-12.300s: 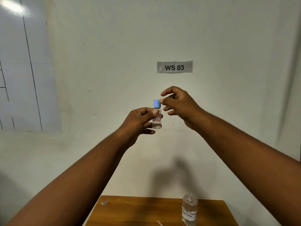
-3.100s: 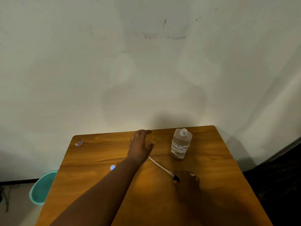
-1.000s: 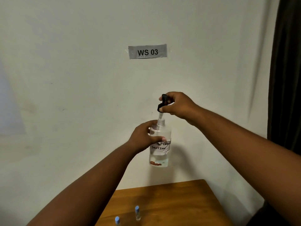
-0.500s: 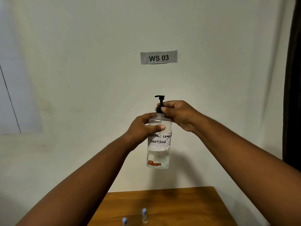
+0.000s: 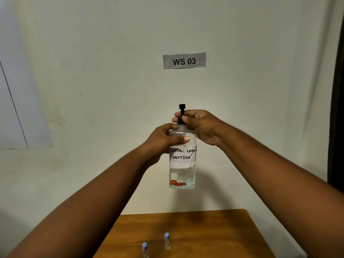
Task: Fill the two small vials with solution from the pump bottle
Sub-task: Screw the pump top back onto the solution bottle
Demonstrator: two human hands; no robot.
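I hold a clear pump bottle point(image 5: 182, 172) upright in the air before the wall; its white label reads "contact lens solution". My left hand point(image 5: 163, 141) grips the bottle's shoulder. My right hand point(image 5: 202, 125) pinches the black pump head point(image 5: 181, 108) at the collar on the bottle's neck. Two small vials with blue caps stand on the wooden table below: one vial point(image 5: 167, 240) further back, the other vial point(image 5: 144, 250) nearer and to the left, cut by the frame's lower edge.
The wooden table point(image 5: 214, 233) stands against a pale wall bearing a "WS 03" sign point(image 5: 184, 60). A dark curtain point(image 5: 337, 108) hangs along the right edge. A whiteboard point(image 5: 11, 108) is on the wall at left.
The pump head, held above the open neck a second ago, now sits in the bottle's neck. My right hand has turned on the collar, so the spout points another way.
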